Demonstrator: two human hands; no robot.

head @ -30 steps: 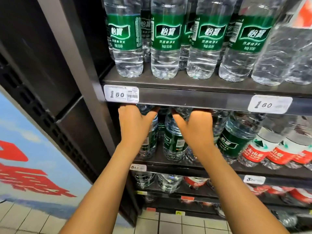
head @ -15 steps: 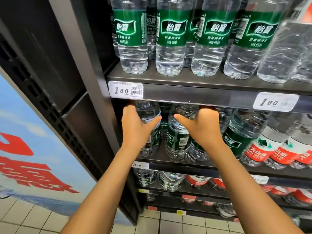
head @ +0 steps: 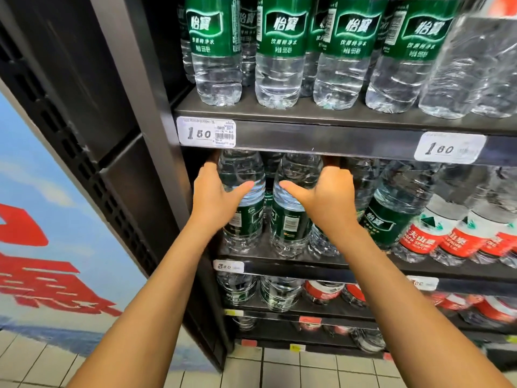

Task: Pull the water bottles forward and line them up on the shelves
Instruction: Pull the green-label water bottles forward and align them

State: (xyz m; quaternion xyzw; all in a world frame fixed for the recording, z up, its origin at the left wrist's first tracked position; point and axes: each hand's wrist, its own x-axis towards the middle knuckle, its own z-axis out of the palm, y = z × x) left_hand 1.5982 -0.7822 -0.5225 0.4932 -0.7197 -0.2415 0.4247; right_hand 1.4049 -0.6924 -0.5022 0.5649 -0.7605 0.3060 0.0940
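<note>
Two clear water bottles with dark green labels stand at the left end of the second shelf (head: 307,263). My left hand (head: 214,197) grips the leftmost bottle (head: 243,219) around its shoulder, thumb across the front. My right hand (head: 326,197) grips the bottle beside it (head: 289,219) the same way, fingers curled behind it. Both bottles stand upright near the shelf's front edge. More green-label bottles (head: 391,217) stand to the right, partly hidden behind my right wrist.
The upper shelf (head: 321,135) holds a row of green-label bottles (head: 279,51) and carries two price tags (head: 206,132). Red-label bottles (head: 458,236) fill the right of the second shelf. Lower shelves hold more bottles. A dark metal upright (head: 134,107) borders the left; tiled floor lies below.
Both hands have drawn the two left bottles forward out from under the upper shelf toward the front edge. The camera has shifted slightly, so the shelves appear lower and further right.
</note>
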